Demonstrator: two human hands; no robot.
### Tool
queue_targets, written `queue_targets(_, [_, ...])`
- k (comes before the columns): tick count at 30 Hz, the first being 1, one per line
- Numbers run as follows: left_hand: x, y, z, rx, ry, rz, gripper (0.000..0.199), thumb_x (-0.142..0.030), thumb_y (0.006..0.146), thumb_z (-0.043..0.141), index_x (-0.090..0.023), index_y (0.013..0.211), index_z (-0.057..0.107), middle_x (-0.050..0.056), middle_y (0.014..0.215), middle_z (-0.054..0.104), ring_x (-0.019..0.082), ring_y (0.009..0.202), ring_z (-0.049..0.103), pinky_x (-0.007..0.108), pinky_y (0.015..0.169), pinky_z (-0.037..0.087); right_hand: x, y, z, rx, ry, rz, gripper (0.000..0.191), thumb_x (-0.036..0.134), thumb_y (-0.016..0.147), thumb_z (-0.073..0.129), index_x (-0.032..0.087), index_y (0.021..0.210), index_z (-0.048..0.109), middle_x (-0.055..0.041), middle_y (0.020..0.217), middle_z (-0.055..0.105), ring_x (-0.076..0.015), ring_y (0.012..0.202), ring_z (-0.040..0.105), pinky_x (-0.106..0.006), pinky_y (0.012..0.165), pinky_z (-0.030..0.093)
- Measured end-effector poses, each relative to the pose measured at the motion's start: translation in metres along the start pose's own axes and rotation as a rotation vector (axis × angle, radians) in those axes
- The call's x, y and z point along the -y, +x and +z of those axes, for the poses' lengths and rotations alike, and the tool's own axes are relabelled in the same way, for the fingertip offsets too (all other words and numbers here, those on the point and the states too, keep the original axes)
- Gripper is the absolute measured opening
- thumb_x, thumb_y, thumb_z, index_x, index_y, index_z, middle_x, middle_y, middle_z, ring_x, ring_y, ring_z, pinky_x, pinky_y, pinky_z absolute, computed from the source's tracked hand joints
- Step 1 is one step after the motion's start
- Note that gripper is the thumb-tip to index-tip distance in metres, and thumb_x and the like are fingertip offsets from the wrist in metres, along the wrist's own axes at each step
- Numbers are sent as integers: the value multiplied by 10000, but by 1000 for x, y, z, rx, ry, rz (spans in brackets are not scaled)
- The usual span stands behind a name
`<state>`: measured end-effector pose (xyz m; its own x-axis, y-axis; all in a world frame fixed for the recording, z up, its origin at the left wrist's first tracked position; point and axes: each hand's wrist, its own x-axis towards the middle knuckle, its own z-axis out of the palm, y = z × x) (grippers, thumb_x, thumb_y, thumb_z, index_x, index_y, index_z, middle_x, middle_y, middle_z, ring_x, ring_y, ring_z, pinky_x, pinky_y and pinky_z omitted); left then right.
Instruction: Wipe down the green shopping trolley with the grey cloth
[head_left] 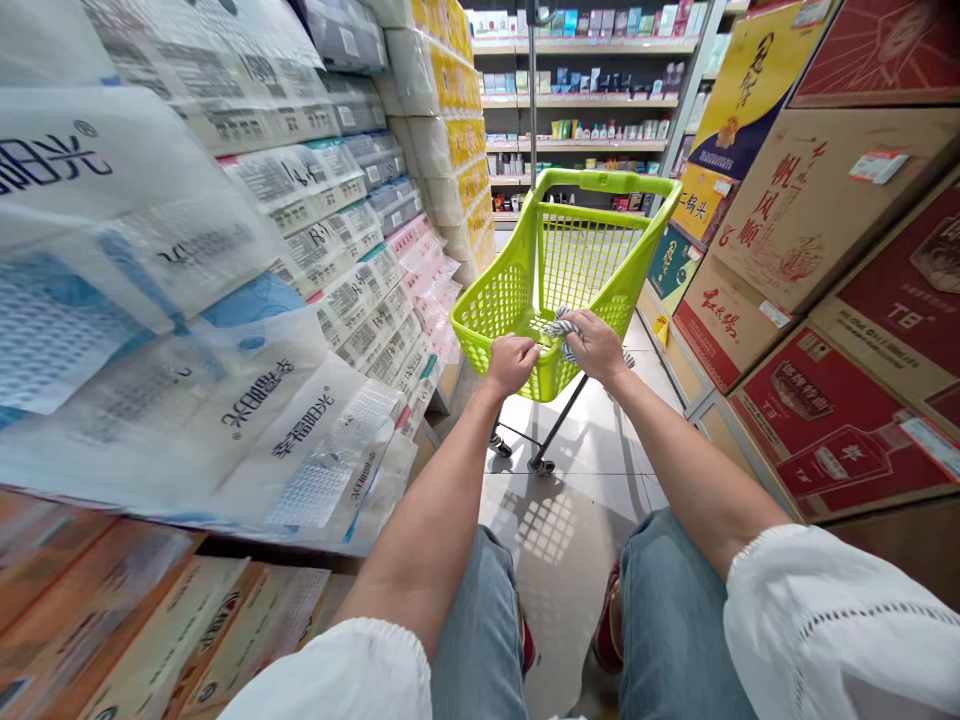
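A bright green plastic shopping cart [551, 385] stands ahead of me, its basket walls full of holes. My left hand [514, 362] is closed at the near left of its rim, knuckles up. My right hand [595, 345] is closed over a grey-and-white striped cord or twisted cloth [564, 324] at the near right of the basket. Whether these fingers also grip the rim is hidden. One end of the striped piece pokes out beyond the right wrist. Below the basket, dark legs end in small caster wheels [538, 465] on the floor.
Stacked tissue packs [322, 250] line the left side of the aisle, with yellow-and-white packs [450, 130] farther along. Cardboard cartons [780, 200] rise on the right. Shelves [585, 100] of small goods cross the far end. Pale tiled floor [555, 570] runs between.
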<state>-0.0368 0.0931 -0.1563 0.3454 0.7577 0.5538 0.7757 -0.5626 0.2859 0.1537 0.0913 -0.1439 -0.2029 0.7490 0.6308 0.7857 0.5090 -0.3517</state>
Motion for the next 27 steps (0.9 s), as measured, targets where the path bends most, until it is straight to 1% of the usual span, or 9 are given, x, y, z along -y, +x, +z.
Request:
queue_targets(3, [3,-1,-1,-6,-28,21,373,-310,868,400,-192,516,363,8,549,497,142,591,433,312,617,290,4,0,4,13,6,-5,319,257,864,416,228,1119,606,-45,1166,611,-212,1021,569,-330,875,457])
queue_targets(8, [17,-3,-7,-7,-56,59,356,-276,858,401,-192,515,358,7,541,491,143,599,436,308,619,298,24,-5,7,86,-37,-65,342,278,854,434,207,1156,577,-83,1170,596,-229,1023,559,-349,878,456])
queue_targets(13, [25,-4,-11,2,-54,71,357,-268,868,363,-192,521,403,18,558,510,149,608,453,305,617,315,36,-8,-5,182,-36,-145,416,351,845,476,178,1220,520,-115,1197,556,-241,1006,562,-351,849,467])
queue_targets(15, [27,-3,-12,12,-60,83,359,-271,871,355,-192,524,408,16,557,504,148,605,453,304,624,326,37,-9,-9,225,-10,-164,424,329,839,474,179,1234,509,-112,1211,546,-238,1007,566,-349,850,469])
queue_targets(18, [29,-1,-12,32,-70,92,362,-280,872,356,-192,527,420,16,572,515,149,621,468,303,647,346,36,-8,-12,260,46,-175,426,272,831,458,181,1245,503,-108,1229,543,-235,1047,560,-361,897,460])
queue_targets(22, [34,1,-13,44,-62,72,357,-282,863,361,-193,527,443,24,586,537,156,651,488,306,684,367,26,-4,-13,262,149,-229,458,253,823,477,187,1276,476,-93,1262,555,-225,1143,530,-377,982,425])
queue_targets(24, [34,2,-15,43,-27,62,343,-275,854,374,-192,536,473,32,604,560,163,677,504,311,710,376,22,-3,-16,227,174,-241,485,263,819,502,188,1296,456,-85,1274,562,-219,1165,525,-374,1002,416])
queue_targets(27, [25,2,-19,6,63,33,322,-277,862,386,-189,600,550,49,668,613,185,765,547,331,777,383,23,-2,-19,154,123,-227,486,293,833,517,191,1305,456,-81,1274,572,-225,1158,531,-371,994,420])
